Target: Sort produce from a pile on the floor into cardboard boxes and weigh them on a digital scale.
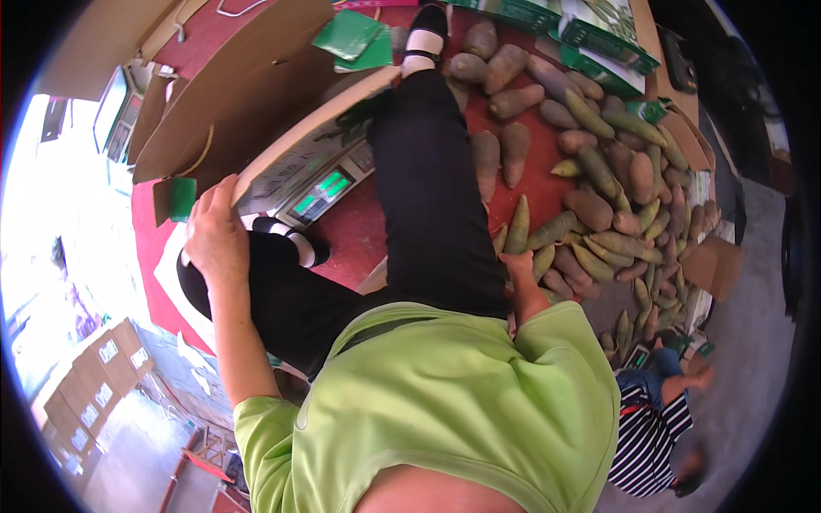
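Observation:
My left hand (214, 238) is closed over the upper edge of a printed cardboard box (295, 145) that stands by my left leg. On the right, my right hand (517, 265) is at the near edge of a heap of root vegetables. A long green radish (518, 224) with a pointed tip rises from its fingers, which are partly hidden. Around it lie several other green radishes (552, 229) and several brownish-purple roots (588, 209). A scale (321, 195) with a lit green display sits beyond the box, partly covered by it.
Under my feet is a red surface (351, 244). Green printed cartons (603, 38) stand at the far right, and green packets (351, 41) lie ahead. A person in a striped top (646, 440) is at the lower right. Stacked brown boxes (98, 389) stand at left.

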{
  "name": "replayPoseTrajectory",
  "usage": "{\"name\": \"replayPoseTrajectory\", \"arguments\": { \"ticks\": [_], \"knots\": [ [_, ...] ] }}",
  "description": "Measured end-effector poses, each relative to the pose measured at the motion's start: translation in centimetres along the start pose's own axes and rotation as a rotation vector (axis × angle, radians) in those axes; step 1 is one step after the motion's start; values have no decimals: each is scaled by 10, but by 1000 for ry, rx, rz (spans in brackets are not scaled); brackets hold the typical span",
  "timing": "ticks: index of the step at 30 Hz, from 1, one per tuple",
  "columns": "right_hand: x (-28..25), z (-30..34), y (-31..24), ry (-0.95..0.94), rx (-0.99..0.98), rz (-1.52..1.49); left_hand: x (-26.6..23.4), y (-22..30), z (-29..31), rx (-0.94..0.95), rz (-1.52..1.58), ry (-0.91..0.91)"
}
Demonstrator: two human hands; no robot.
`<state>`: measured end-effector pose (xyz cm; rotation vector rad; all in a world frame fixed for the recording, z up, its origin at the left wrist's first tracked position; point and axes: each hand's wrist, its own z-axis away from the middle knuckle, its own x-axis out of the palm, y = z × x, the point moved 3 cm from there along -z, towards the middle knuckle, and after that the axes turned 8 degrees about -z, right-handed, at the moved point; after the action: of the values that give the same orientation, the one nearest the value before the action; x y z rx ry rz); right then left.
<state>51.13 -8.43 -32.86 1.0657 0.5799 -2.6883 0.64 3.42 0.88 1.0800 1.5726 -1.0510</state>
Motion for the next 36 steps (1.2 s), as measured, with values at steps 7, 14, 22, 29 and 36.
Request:
{"name": "replayPoseTrajectory", "arguments": {
  "ticks": [7,14,22,29,36],
  "knots": [
    [-6,-7,-20,-58,73,-343,1,-1,2,27,-23,69],
    [-42,30,-140,-272,-387,-522,2,-7,4,21,-32,107],
    [-112,159,-368,-291,-1352,-238,3,-7,6,5,-19,131],
    [-94,321,-483,-189,-1870,284,5,-9,5,36,-9,123],
    [43,368,-509,-275,-1777,1060,5,-10,6,45,-12,114]
  ]
}}
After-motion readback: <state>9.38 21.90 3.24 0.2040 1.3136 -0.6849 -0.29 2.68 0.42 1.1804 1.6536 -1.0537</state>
